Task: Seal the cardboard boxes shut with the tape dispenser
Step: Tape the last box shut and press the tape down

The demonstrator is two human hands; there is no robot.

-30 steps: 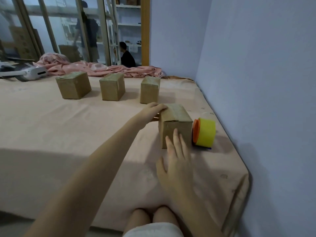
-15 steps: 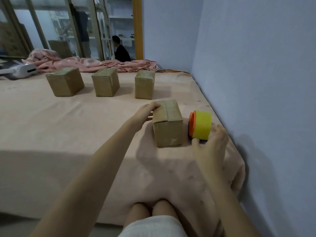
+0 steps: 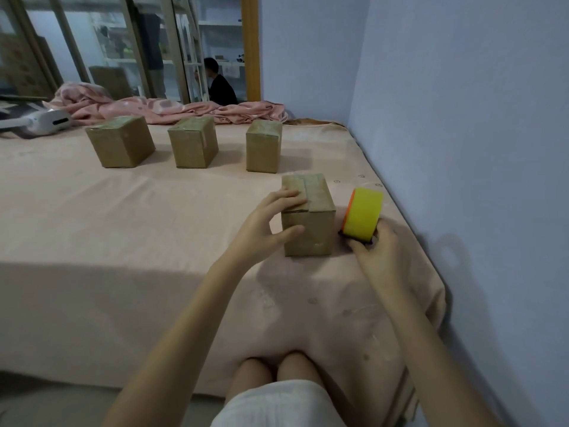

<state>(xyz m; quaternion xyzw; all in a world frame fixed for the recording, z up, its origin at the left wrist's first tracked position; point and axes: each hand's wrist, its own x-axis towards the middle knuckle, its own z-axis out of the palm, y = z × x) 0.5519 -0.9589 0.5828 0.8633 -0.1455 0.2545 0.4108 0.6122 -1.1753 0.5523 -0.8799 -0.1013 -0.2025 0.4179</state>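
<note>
A small cardboard box (image 3: 317, 223) stands on the pink-covered bed near the right edge, its top flaps closed with the seam visible. My left hand (image 3: 271, 223) grips its left side, fingers on the top and thumb on the front face. Right of the box lies the tape dispenser (image 3: 363, 215), a yellow roll with an orange rim on a dark base. My right hand (image 3: 374, 251) closes around its near lower end, the fingers hiding the handle. Three more boxes stand in a row farther back: left (image 3: 121, 145), middle (image 3: 193, 145), right (image 3: 264, 150).
The wall runs close along the right side of the bed (image 3: 92, 226). A crumpled pink blanket (image 3: 160, 107) lies behind the box row, and a white device (image 3: 46, 121) at far left. A person sits beyond the glass partition (image 3: 220, 84). My knees touch the bed's near edge.
My right hand left the front of the near box, went right to the tape dispenser and closed on its near end. My left hand settled its fingers onto the box top.
</note>
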